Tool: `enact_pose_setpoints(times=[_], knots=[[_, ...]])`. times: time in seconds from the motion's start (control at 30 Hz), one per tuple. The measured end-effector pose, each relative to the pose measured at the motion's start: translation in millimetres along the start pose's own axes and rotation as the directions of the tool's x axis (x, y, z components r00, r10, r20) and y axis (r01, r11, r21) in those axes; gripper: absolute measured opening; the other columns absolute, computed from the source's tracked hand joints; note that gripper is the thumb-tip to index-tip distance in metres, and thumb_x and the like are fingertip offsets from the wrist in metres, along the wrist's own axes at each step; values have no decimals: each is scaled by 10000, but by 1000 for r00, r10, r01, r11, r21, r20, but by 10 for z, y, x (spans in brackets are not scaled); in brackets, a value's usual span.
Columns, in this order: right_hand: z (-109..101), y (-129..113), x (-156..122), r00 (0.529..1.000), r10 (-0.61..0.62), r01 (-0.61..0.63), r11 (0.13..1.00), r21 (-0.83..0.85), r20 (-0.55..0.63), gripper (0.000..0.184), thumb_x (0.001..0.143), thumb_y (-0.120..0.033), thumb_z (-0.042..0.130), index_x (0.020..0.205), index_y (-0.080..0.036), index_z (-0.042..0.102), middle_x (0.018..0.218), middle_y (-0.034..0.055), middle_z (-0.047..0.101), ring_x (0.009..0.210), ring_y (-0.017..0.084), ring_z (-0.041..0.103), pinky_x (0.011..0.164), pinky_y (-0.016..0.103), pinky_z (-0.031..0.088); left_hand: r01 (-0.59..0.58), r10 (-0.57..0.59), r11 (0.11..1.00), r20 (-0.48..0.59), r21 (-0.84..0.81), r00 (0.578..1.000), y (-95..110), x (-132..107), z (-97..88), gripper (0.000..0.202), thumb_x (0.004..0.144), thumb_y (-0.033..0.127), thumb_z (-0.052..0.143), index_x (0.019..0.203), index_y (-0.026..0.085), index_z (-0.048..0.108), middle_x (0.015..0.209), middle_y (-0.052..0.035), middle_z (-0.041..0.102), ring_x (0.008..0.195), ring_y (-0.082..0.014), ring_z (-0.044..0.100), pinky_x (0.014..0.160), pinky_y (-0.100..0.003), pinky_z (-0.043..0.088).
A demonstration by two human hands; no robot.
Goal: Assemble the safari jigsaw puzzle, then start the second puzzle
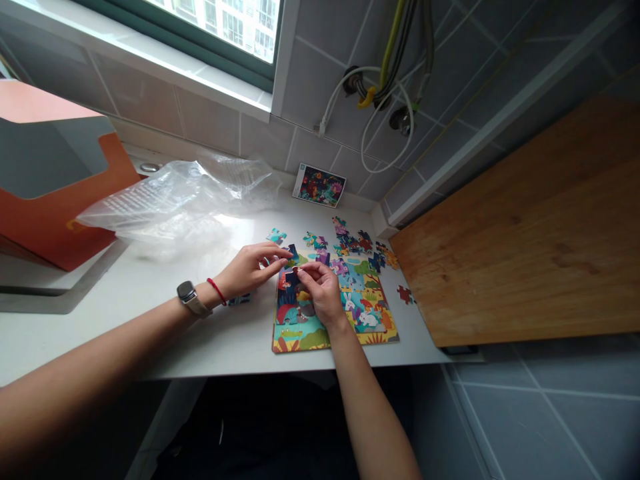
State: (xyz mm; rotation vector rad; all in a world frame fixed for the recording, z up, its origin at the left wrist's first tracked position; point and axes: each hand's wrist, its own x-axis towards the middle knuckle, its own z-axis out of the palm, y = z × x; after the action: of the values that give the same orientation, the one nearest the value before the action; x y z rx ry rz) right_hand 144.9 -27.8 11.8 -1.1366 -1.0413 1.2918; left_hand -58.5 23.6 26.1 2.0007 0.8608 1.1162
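A colourful jigsaw puzzle point(300, 340) with animals lies partly put together on the white table. Over its upper left part, my right hand point(323, 292) pinches a small dark puzzle piece point(295, 271) between thumb and fingertips. My left hand point(254, 268), with a watch and a red cord at the wrist, reaches in from the left with its fingers stretched out. Its fingertips are by a dark blue piece point(293, 252) at the puzzle's upper left edge; whether they touch it I cannot tell. Part of the puzzle is hidden under my right hand.
Loose puzzle pieces point(343, 227) lie behind the puzzle, and a red one point(404, 294) to its right. A picture card point(320, 185) leans on the tiled wall. Clear plastic wrap point(185, 193) and an orange box point(65, 227) stand left. A wooden board point(530, 240) borders the right.
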Motion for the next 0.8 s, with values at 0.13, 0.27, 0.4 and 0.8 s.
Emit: enact_pose_setpoints(times=[0.13, 0.27, 0.4, 0.8], knots=[[-20, 23, 22, 998, -25, 27, 999, 31, -61, 330, 717, -443, 889, 863, -218, 697, 842, -2, 731, 734, 146, 692, 669, 257, 595, -30, 29, 999, 43, 23, 999, -37, -10, 3, 286, 983, 376, 612, 1080, 181, 798, 983, -92, 756, 751, -139, 672, 652, -254, 576], [-31, 19, 29, 998, -33, 35, 999, 30, -49, 286, 720, -419, 890, 837, -216, 726, 836, 3, 721, 756, 156, 686, 711, 287, 597, -49, 48, 999, 102, 8, 994, -37, -17, 3, 297, 991, 416, 625, 1078, 193, 799, 953, -82, 747, 755, -142, 665, 653, -249, 567], [-35, -8, 29, 987, -157, 159, 986, -59, 39, 184, 733, -375, 891, 783, -240, 775, 865, 20, 731, 855, 183, 685, 828, 332, 588, -81, 81, 997, 140, -1, 987, -14, -9, -3, 276, 971, 443, 667, 996, 202, 798, 864, -49, 730, 696, -129, 628, 628, -244, 542], [-12, -22, 4, 996, -90, 90, 995, -52, -10, 232, 713, -391, 907, 846, -253, 776, 819, 1, 750, 740, 156, 700, 741, 310, 603, 46, -43, 991, 26, -129, 999, -74, 3, -22, 263, 905, 405, 749, 846, 163, 666, 804, -36, 703, 699, -131, 653, 655, -254, 576]])
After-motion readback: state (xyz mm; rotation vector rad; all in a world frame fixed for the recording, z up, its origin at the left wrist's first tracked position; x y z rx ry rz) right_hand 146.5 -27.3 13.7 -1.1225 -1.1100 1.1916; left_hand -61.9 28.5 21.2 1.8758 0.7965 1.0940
